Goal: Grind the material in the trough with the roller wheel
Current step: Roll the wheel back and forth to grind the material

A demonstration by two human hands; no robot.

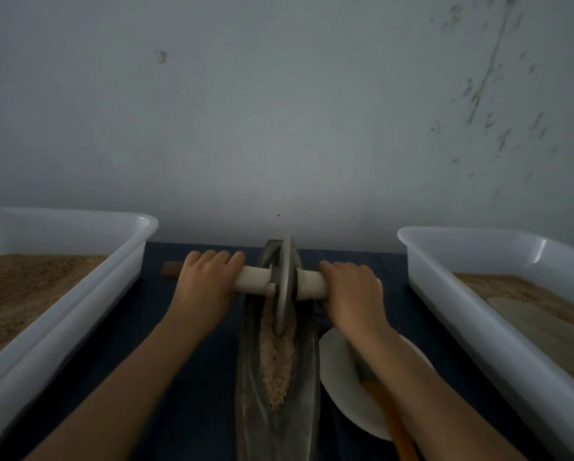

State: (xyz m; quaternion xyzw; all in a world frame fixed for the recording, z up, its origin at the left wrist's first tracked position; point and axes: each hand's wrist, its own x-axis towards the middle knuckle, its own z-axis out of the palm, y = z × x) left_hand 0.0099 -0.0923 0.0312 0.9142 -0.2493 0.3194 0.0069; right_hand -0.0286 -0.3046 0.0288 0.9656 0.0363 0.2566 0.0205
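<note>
A long dark metal trough (307,371) runs away from me down the middle of the table. Coarse tan material (277,361) lies along its groove. The grey roller wheel (284,284) stands upright in the groove toward the far end, its rim pressed into the material. A pale wooden axle (254,277) passes through the wheel. My left hand (205,281) is closed around the axle left of the wheel. My right hand (352,291) is closed around the axle on the right side.
A white tub (62,311) with brown powder stands at the left, another white tub (478,304) with tan powder at the right. A white plate (342,377) and an orange-handled tool (395,424) lie under my right forearm. A grey wall rises right behind the table.
</note>
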